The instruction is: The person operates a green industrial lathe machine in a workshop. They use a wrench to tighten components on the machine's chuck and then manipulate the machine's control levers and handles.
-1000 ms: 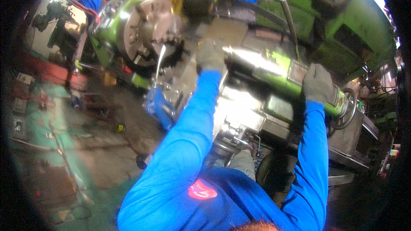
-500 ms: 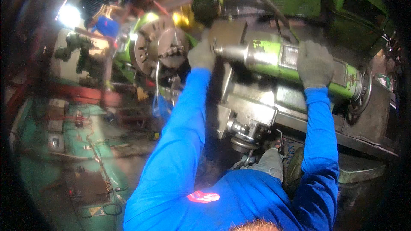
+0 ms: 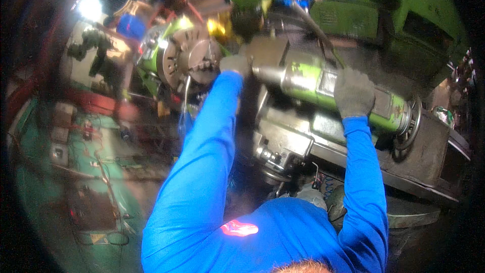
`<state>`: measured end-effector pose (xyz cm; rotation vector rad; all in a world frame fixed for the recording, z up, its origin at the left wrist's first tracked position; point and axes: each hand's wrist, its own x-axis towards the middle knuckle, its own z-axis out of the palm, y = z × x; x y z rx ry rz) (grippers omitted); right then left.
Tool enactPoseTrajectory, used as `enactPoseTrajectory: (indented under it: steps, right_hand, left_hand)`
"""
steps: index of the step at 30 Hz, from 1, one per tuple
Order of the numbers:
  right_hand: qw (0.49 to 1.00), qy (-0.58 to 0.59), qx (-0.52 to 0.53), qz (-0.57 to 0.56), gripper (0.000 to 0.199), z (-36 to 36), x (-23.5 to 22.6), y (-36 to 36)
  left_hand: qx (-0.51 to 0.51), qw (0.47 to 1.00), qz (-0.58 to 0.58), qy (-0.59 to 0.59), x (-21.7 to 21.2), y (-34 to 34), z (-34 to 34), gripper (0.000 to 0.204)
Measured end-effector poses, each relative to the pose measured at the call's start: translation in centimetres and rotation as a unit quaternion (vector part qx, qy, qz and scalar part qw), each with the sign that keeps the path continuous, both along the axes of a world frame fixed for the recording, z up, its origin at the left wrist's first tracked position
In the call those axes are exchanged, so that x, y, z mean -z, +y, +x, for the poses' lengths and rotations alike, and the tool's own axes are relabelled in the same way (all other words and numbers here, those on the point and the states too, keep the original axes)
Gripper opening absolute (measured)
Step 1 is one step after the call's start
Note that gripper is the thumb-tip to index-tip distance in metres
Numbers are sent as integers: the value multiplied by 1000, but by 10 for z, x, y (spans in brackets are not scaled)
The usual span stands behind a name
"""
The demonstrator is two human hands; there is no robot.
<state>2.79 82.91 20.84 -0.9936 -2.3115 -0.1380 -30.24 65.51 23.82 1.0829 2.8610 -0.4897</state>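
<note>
Both my hands wear grey work gloves. My left hand (image 3: 235,64) is at the left end of a dark metal block (image 3: 269,53), close to the tip of the bright tailstock quill (image 3: 268,74). Its fingers are blurred and partly hidden. My right hand (image 3: 354,92) lies over the top of the green lathe tailstock (image 3: 308,74), fingers closed round its upper side beside the foot of a long lever (image 3: 313,25). To the left of my left hand stands the round lathe chuck (image 3: 202,63) with stepped jaws.
Below the tailstock is the metal carriage (image 3: 283,139) with knobs and a handle. A handwheel (image 3: 410,126) sits at the tailstock's right end, above the bed rail (image 3: 374,169). At left lie a green floor (image 3: 116,156) with cables and a red beam (image 3: 101,105).
The view has turned slightly, so the tailstock, carriage and handwheel appear lower and farther left. My right hand keeps its place on the tailstock; my left stays beside the block.
</note>
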Motion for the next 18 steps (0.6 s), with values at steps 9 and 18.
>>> enactPoseTrajectory:
  steps: [9, 18]
  right_hand:
    - [997, 6, -30, 73, 17, 3, -8, -3]
    - [997, 28, -41, 51, 20, 2, -3, -4]
  left_hand:
    - [-19, 999, -11, -28, -9, -3, 9, 73]
    - [-21, 999, -1, -34, -8, -8, 9, 69]
